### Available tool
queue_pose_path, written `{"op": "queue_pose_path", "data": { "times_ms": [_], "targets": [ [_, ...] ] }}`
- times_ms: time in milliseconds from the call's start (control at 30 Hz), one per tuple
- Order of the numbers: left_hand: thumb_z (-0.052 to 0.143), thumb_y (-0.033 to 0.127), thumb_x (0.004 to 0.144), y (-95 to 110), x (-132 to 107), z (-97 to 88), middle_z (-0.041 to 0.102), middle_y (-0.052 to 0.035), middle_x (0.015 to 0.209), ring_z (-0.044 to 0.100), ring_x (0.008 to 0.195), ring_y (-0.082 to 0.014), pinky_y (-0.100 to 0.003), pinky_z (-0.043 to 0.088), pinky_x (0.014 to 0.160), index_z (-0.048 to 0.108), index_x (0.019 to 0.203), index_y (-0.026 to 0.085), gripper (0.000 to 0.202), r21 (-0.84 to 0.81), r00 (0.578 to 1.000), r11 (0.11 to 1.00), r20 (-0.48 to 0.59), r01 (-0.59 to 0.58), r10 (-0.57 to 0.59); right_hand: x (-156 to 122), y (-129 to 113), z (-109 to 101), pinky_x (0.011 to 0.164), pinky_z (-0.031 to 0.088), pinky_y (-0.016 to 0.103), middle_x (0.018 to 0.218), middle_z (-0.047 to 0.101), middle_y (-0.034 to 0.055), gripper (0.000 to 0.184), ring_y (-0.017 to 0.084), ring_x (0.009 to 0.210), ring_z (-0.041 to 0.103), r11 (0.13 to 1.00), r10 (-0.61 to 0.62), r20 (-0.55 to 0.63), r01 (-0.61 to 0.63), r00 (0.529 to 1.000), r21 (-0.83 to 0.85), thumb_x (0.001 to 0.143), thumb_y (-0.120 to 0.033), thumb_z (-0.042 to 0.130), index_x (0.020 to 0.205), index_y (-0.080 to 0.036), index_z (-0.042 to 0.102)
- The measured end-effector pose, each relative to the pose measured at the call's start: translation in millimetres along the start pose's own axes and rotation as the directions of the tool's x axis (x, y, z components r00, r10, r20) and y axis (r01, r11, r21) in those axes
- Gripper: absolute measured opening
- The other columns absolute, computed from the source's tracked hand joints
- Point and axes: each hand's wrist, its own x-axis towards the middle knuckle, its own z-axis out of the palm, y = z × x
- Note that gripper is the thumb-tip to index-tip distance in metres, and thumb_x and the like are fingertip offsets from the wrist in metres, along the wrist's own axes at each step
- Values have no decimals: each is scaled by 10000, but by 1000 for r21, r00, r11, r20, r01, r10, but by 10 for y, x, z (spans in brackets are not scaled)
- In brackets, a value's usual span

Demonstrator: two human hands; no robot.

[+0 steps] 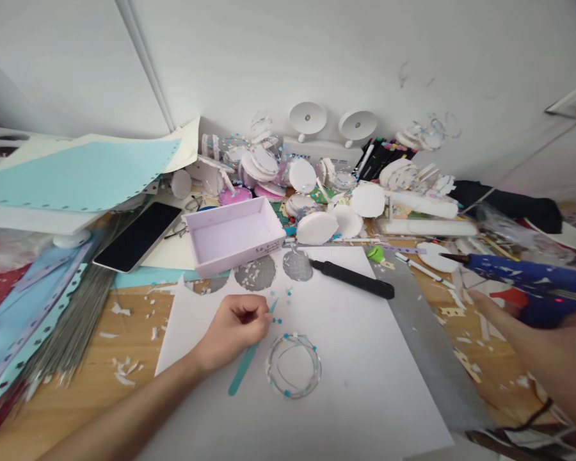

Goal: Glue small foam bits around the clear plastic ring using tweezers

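Note:
My left hand (237, 330) is over the white foam sheet (355, 378), its fingers curled into a pinch; whatever is between the fingertips is hidden. Under that hand lies a teal stick (242, 371). Small blue stars (277, 321) are scattered beside the fingertips. Just right of it is a wire ring (294, 366) wound with silver and blue bits. At the far right, my right hand (537, 358), blurred, is closed around a blue glue gun (528, 272) with a red trigger, nozzle pointing left. Some of its fingers are hidden.
A black pen-like cutter (355, 280) rests across the sheet's far edge. Behind stands a lilac box (235, 237), then piled white foam discs (317, 227). A phone (139, 237) and a bundle of thin wires (86, 307) lie left. Paper scraps litter the wooden table (139, 339).

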Motion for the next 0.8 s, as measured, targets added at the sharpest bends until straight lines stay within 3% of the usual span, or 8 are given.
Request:
{"op": "queue_pose_path", "data": {
  "times_ms": [67, 133, 267, 367, 467, 633, 800],
  "targets": [
    [519, 244, 743, 9, -6, 5, 301, 51, 507, 255, 508, -85, -236, 195, 480, 346, 501, 182, 304, 9, 1000, 1000, 6, -3, 3, -18, -331, 77, 354, 328, 312, 375, 514, 42, 330, 160, 360, 504, 983, 160, -49, -164, 986, -77, 567, -287, 801, 435, -246, 501],
    [520, 246, 737, 20, -6, 6, 298, 52, 511, 256, 510, -85, -235, 193, 480, 342, 502, 182, 301, 19, 1000, 1000, 8, -7, 7, -100, -642, 197, 347, 340, 286, 431, 563, 57, 247, 181, 404, 557, 979, 202, 68, -200, 977, -39, 608, -262, 755, 487, -215, 545],
    [521, 222, 702, 44, 5, 4, 285, 56, 512, 251, 507, -83, -234, 190, 475, 322, 495, 186, 290, 41, 1000, 999, 11, -8, 8, -373, -981, 563, 390, 421, 244, 454, 560, 1, 149, 138, 399, 534, 972, -83, 108, 56, 991, 230, 633, -220, 674, 550, -200, 552],
    [514, 180, 682, 53, 8, 6, 274, 57, 516, 244, 504, -81, -236, 184, 468, 296, 493, 189, 288, 73, 1000, 997, 26, -17, 15, -572, -1006, 856, 469, 470, 251, 617, 605, -9, 135, 144, 504, 572, 900, -282, 103, 226, 954, 374, 641, -213, 666, 736, -204, 571],
    [496, 130, 668, 52, -1, 13, 262, 59, 530, 231, 498, -76, -236, 175, 456, 277, 510, 190, 276, 115, 996, 991, 58, -73, 66, -703, -947, 1039, 556, 496, 266, 705, 593, -13, 185, 161, 619, 602, 865, -358, 169, 258, 918, 430, 677, -182, 664, 809, -228, 543],
    [494, 88, 653, 53, -23, 26, 253, 62, 526, 220, 479, -69, -232, 166, 433, 282, 518, 188, 271, 135, 986, 980, 94, -150, 138, -750, -883, 1081, 549, 487, 267, 691, 566, -27, 218, 154, 612, 588, 851, -342, 218, 204, 914, 484, 698, -174, 671, 820, -239, 502],
    [510, 81, 651, 54, -35, 23, 241, 62, 516, 222, 477, -72, -235, 173, 436, 280, 532, 188, 281, 134, 977, 969, 83, -207, 197, -698, -949, 1054, 503, 454, 245, 673, 531, -40, 255, 127, 556, 552, 817, -392, 211, 234, 895, 527, 684, -107, 655, 827, -234, 487]
  ]
}}
